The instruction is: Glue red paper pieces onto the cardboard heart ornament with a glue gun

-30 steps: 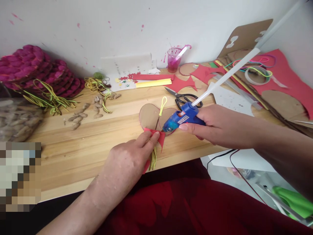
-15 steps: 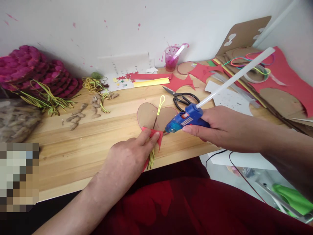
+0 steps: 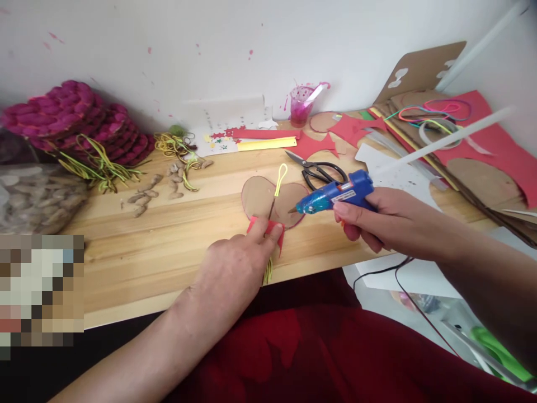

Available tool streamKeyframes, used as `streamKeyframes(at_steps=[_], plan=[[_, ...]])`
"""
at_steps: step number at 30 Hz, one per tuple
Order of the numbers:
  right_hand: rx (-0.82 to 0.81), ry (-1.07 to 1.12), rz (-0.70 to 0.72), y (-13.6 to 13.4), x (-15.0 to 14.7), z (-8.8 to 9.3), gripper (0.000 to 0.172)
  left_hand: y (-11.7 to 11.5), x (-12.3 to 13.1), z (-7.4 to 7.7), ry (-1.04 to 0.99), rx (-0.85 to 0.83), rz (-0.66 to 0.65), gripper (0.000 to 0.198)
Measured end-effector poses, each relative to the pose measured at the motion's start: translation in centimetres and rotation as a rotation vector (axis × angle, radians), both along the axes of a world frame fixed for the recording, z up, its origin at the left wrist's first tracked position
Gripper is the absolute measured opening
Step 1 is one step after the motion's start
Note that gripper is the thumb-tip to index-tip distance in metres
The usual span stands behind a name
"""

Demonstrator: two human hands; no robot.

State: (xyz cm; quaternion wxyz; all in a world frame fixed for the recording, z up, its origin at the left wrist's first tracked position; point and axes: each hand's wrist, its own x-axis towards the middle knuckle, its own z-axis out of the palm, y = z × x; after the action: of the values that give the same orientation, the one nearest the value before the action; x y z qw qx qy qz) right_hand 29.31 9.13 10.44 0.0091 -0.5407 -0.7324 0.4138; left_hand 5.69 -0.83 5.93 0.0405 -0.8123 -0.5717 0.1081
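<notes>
My left hand [image 3: 235, 268] presses a red paper piece [image 3: 274, 230] with its fingertips against the lower tip of a brown cardboard heart [image 3: 262, 197]. A yellow loop of cord [image 3: 279, 178] lies up the heart's middle, and yellow-green strands [image 3: 267, 275] stick out under the hand near the table edge. My right hand [image 3: 377, 221] grips a blue glue gun [image 3: 335, 195] with a long white glue stick [image 3: 444, 139] out of its back. The nozzle hovers just right of the heart, a little off the red piece.
Black scissors [image 3: 321, 169] lie behind the glue gun on the wooden table [image 3: 146, 252]. Magenta woven discs [image 3: 71, 120], cord bundles, seeds, a pink cup [image 3: 301, 105], a yellow ruler [image 3: 264, 144], red paper and cardboard cut-outs [image 3: 482, 179] crowd the back and right.
The glue gun has lifted and drawn back to the right, away from the red piece; its glue stick now tilts lower. My left hand stays pressed on the red piece.
</notes>
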Motion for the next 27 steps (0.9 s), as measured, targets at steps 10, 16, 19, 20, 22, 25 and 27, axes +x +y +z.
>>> streamKeyframes(at_steps=[10, 16, 19, 20, 22, 25, 27], plan=[[-0.28, 0.422, -0.236, -1.6, 0.0, -3.5, 0.041, -1.8, -2.9, -1.0, -0.313, 0.121, -0.038, 0.065], [-0.173, 0.304, -0.161, -1.0, -1.4, -2.8, 0.046, -1.7, -3.3, -2.1, -0.274, 0.191, -0.063, 0.066], [-0.083, 0.254, -0.065, -0.2, -2.3, -2.5, 0.044, -1.5, -3.1, -2.4, -0.24, 0.229, -0.072, 0.061], [-0.065, 0.25, -0.03, 0.1, -2.6, -2.4, 0.044, -1.5, -3.0, -2.5, -0.237, 0.244, -0.075, 0.06], [-0.047, 0.236, 0.032, 0.7, -3.2, -2.1, 0.043, -1.5, -3.0, -2.6, -0.233, 0.27, -0.078, 0.059], [-0.033, 0.15, 0.092, 1.5, -3.9, -1.7, 0.043, -1.5, -3.0, -2.6, -0.226, 0.279, -0.086, 0.056], [-0.022, 0.086, 0.115, 1.8, -4.2, -1.4, 0.047, -1.4, -3.0, -2.4, -0.218, 0.275, -0.098, 0.055]])
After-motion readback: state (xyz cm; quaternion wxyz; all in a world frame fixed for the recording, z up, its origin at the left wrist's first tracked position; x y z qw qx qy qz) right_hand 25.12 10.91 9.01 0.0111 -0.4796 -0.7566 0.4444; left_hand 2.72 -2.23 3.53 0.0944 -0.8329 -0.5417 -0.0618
